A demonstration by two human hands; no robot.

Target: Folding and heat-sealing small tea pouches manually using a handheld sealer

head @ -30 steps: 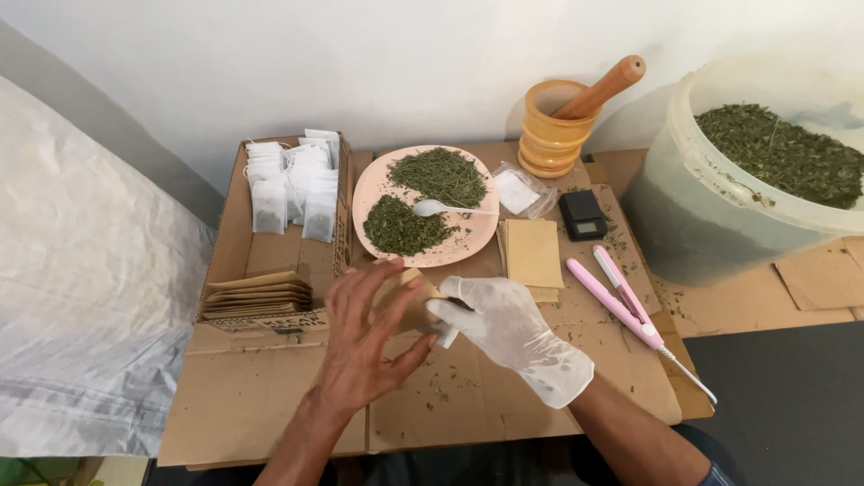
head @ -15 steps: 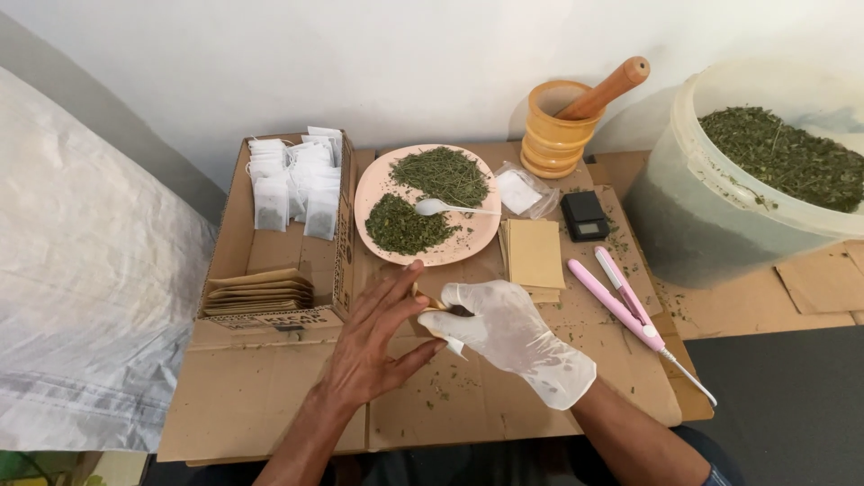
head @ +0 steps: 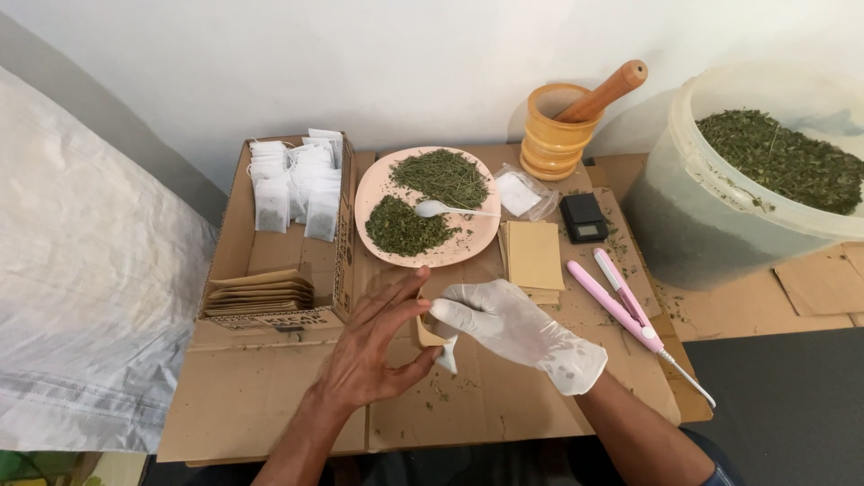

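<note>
The bare left hand (head: 373,346) and the white-gloved right hand (head: 513,328) meet over the cardboard-covered table (head: 270,405), just in front of the pink plate (head: 373,193). Between them sits a small brown paper pouch (head: 427,335): the left grip is narrow, thumb under and forefinger arched over the pouch's left edge, the other fingers fanned out above it; the right grip closes from the other side, gloved fingertips pinched on a small white tea bag (head: 447,356) whose lower end hangs below the pouch. The pouch is thus held upright in the gap between both grips, off the table surface. The plate carries two heaps of dried green herb (head: 441,175) and a white spoon (head: 436,209) lying across the middle. Right of the plate lies a stack of flat brown pouches (head: 533,259), with a black pocket scale (head: 583,219) just beyond it and a pink heat sealer (head: 621,301) lying slantwise near the right forearm. An open cardboard box (head: 234,216) on the left holds filled white tea bags (head: 297,184) at the back and a fan of brown pouches at the front. A yellow mortar (head: 549,144) with a wooden pestle (head: 605,90) stands at the wall, and a large bucket of herb (head: 711,207) is at the far right.
</note>
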